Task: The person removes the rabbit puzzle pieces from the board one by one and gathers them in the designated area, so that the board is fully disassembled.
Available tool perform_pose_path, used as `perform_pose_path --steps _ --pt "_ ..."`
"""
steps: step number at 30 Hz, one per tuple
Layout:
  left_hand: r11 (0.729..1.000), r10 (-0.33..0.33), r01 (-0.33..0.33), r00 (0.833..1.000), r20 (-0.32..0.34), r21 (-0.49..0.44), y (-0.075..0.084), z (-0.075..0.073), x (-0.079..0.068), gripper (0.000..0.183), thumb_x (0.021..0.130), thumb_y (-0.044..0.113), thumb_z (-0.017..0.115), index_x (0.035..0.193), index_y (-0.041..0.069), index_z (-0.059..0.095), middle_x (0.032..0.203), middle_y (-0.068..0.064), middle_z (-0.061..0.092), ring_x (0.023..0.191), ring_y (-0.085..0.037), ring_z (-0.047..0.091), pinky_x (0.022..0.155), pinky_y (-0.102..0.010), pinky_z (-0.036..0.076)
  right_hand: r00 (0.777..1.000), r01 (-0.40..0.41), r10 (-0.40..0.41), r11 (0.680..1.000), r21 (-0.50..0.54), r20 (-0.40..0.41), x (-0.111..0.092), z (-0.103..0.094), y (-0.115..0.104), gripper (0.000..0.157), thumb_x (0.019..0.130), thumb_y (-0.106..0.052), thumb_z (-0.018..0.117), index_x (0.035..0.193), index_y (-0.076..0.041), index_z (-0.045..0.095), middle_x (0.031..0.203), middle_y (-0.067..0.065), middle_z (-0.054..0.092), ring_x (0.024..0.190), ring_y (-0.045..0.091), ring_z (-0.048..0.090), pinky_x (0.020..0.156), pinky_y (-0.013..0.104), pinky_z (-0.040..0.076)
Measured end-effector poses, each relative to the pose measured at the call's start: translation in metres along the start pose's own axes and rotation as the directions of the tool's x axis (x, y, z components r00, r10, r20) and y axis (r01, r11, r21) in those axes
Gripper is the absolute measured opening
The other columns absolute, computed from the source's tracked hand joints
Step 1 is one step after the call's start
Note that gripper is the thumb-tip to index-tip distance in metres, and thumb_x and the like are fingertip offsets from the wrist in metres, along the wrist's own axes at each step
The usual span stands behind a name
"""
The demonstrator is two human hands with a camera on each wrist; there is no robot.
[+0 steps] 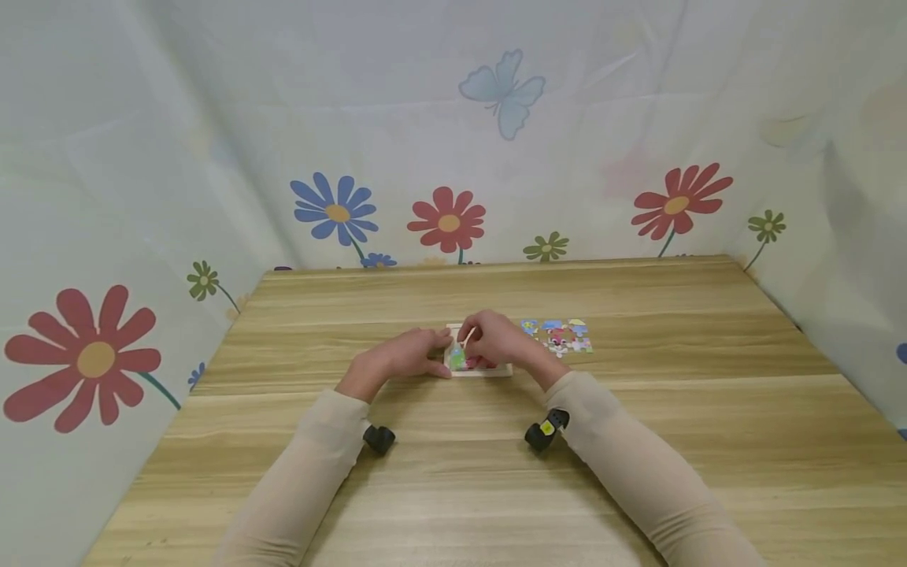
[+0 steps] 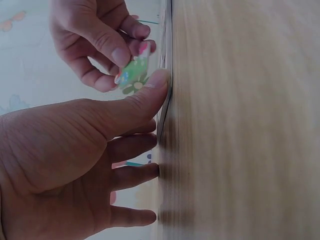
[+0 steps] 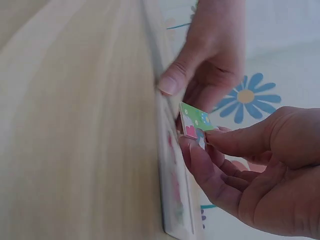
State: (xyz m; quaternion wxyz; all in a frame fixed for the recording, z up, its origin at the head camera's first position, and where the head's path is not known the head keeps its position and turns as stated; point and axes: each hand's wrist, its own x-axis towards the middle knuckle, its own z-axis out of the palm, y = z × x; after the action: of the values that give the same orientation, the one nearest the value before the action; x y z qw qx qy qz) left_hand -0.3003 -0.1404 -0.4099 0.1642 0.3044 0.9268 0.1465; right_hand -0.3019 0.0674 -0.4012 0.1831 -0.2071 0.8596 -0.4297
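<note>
A shallow light-coloured puzzle frame lies on the table, with colourful green and pink picture parts inside it. My left hand holds the frame at its left end, the thumb at the near corner and the fingers along the left side. Over the frame, my right hand pinches a jigsaw piece between thumb and fingers. That piece is mostly green with small flowers and a pink patch, and stands tilted in the right wrist view. The right hand hides part of the frame in the head view.
Right of the frame lies a group of jigsaw pieces with a pink animal picture, partly behind the right hand. The wooden table ends at a flower-printed cloth at the back and sides.
</note>
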Motion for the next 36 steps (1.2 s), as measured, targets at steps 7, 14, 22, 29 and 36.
perform_pose_path --steps 7,14,22,29,36 --pt "0.999 -0.034 0.034 0.999 0.006 -0.021 0.0 0.001 -0.001 0.069 0.093 0.035 0.071 0.15 0.005 0.045 0.159 -0.014 0.033 0.146 -0.03 0.032 0.117 -0.043 0.028 1.0 -0.017 0.018 0.999 0.048 -0.022 -0.011 -0.026 0.015 0.015 0.095 0.004 0.059 0.109 0.006 0.064 0.089 0.015 0.065 0.07 0.021 0.066 0.068 0.038 0.06" --pt "0.999 -0.04 0.04 0.999 0.004 -0.021 0.004 0.0 -0.002 0.071 0.093 0.032 0.072 0.151 0.004 0.043 0.16 -0.014 0.031 0.147 -0.031 0.029 0.118 -0.043 0.025 0.996 -0.037 0.037 0.999 0.005 -0.083 -0.035 -0.062 0.032 0.017 0.096 0.003 0.059 0.112 0.007 0.063 0.092 0.017 0.066 0.073 0.023 0.065 0.069 0.039 0.059" --pt "0.999 -0.041 0.041 0.999 0.001 -0.02 0.002 0.0 -0.001 0.071 0.092 0.033 0.073 0.151 0.005 0.044 0.16 -0.013 0.032 0.147 -0.03 0.03 0.118 -0.043 0.027 0.994 -0.085 0.085 0.996 -0.003 -0.066 -0.05 -0.072 0.051 0.018 0.094 0.007 0.057 0.111 0.012 0.061 0.088 0.016 0.064 0.069 0.018 0.065 0.062 0.034 0.057" --pt "0.999 -0.033 0.033 0.999 -0.001 -0.025 0.002 0.0 -0.002 0.071 0.092 0.033 0.073 0.151 0.005 0.044 0.159 -0.014 0.032 0.146 -0.03 0.03 0.118 -0.043 0.027 0.992 -0.125 0.123 0.989 -0.081 -0.021 -0.05 -0.067 0.056 0.014 0.09 0.008 0.059 0.104 0.008 0.064 0.088 0.013 0.063 0.066 0.016 0.063 0.063 0.032 0.057" --pt "0.999 -0.033 0.033 0.999 0.001 -0.022 0.0 0.001 -0.002 0.071 0.092 0.033 0.072 0.151 0.006 0.044 0.159 -0.013 0.032 0.146 -0.03 0.03 0.118 -0.043 0.026 0.99 -0.139 0.141 0.982 -0.128 0.01 -0.051 -0.063 0.056 0.009 0.09 0.007 0.063 0.099 0.008 0.065 0.081 0.013 0.066 0.061 0.016 0.066 0.06 0.031 0.058"
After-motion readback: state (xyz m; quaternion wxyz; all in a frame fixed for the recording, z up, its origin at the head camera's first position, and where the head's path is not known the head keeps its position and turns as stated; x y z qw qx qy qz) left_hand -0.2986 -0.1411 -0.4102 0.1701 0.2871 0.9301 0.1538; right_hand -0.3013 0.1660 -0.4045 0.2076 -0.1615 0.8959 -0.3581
